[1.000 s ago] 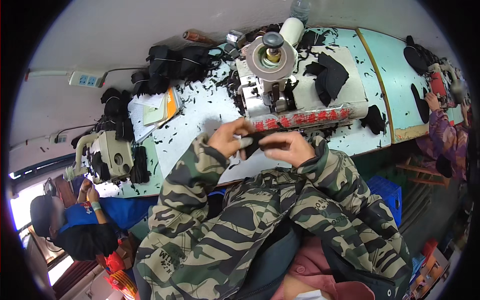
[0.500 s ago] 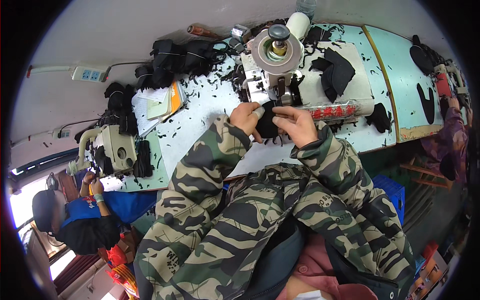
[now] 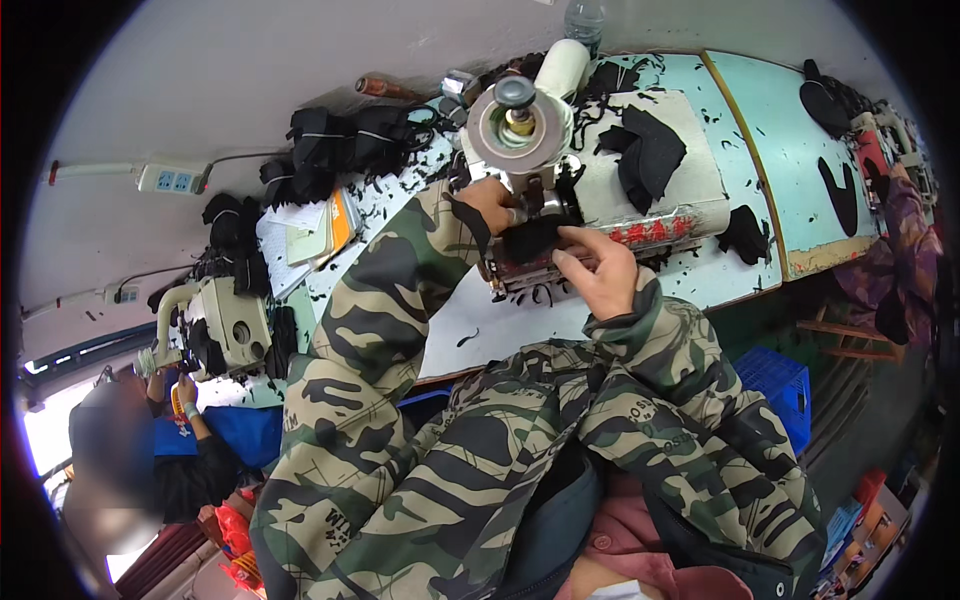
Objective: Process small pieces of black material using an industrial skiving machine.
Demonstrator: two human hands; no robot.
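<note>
A small black fabric piece (image 3: 532,240) lies at the front of a pale sewing machine (image 3: 660,170), just under its working head. My right hand (image 3: 602,272) pinches the near right edge of the fabric between thumb and fingers. At the far left edge of the fabric, my left hand (image 3: 487,205) reaches in beside the machine head with curled fingers. Its fingertips are partly hidden there, so what they grip does not show. On top of the machine rests a folded stack of black fabric pieces (image 3: 645,160).
Black scraps litter the pale table (image 3: 480,335). Bundled black pieces (image 3: 350,138) and papers (image 3: 325,230) lie at the left. Another sewing machine (image 3: 228,325) stands farther left, near a co-worker's hand (image 3: 185,393). A blue crate (image 3: 775,390) sits below the table at right.
My left hand has moved away from me, closer in beside the machine head. The fabric has shifted with its near edge uncovering the machine's front. My right hand stays at its right edge.
</note>
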